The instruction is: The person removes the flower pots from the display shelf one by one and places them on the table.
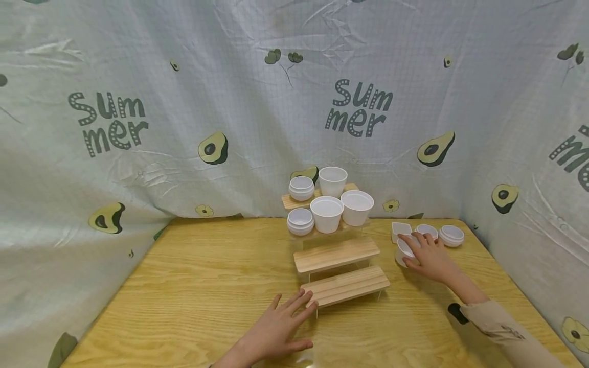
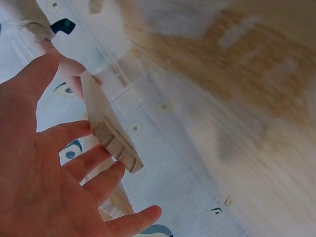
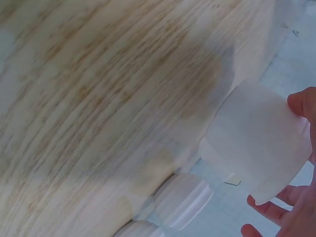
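My right hand (image 1: 432, 259) is at a white plastic cup (image 1: 402, 255) on the right of the table. In the right wrist view, the thumb lies on one side of the white cup (image 3: 256, 138) and the fingers reach round the other. My left hand (image 1: 275, 329) has its fingers spread, with the tips at the left end of the lowest wooden step (image 1: 347, 287) of a tiered stand. In the left wrist view, the straight fingers touch the end of that step (image 2: 116, 144).
Several white cups and jars, such as one cup (image 1: 327, 214), stand on the stand's upper tiers. The second wooden step (image 1: 337, 254) is bare. Behind my right hand are a square white container (image 1: 400, 230) and two round jars, one at far right (image 1: 452, 235). Printed cloth (image 1: 257, 117) hangs around the table.
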`<state>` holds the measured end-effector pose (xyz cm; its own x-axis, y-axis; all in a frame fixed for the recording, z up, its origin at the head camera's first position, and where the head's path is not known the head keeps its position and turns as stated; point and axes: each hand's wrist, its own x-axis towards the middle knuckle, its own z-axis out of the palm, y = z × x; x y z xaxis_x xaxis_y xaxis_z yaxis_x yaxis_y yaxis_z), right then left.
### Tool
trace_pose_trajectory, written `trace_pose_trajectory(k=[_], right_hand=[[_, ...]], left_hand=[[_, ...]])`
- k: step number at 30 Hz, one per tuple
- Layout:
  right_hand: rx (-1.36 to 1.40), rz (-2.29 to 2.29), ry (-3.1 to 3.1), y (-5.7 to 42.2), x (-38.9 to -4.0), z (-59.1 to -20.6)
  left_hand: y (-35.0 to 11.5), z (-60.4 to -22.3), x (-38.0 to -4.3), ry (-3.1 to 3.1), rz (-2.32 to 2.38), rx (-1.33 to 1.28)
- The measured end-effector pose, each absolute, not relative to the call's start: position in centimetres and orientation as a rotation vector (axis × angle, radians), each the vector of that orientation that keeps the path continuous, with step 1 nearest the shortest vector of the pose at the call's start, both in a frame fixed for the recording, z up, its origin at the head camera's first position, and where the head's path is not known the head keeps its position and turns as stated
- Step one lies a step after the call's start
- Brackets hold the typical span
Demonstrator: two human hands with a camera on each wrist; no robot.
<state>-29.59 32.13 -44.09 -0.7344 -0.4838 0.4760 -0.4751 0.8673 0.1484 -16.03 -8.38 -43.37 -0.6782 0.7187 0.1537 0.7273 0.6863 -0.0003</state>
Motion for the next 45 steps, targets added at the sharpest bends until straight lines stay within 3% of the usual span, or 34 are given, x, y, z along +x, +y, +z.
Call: trace_pose_trajectory(k=[45], right_hand=[[0.692,0.033,-2.537,32.3,-29.5,-43.8]], left_hand=[[-8.1,-43.4,-16.3,-2.742,-0.078,-1.19]])
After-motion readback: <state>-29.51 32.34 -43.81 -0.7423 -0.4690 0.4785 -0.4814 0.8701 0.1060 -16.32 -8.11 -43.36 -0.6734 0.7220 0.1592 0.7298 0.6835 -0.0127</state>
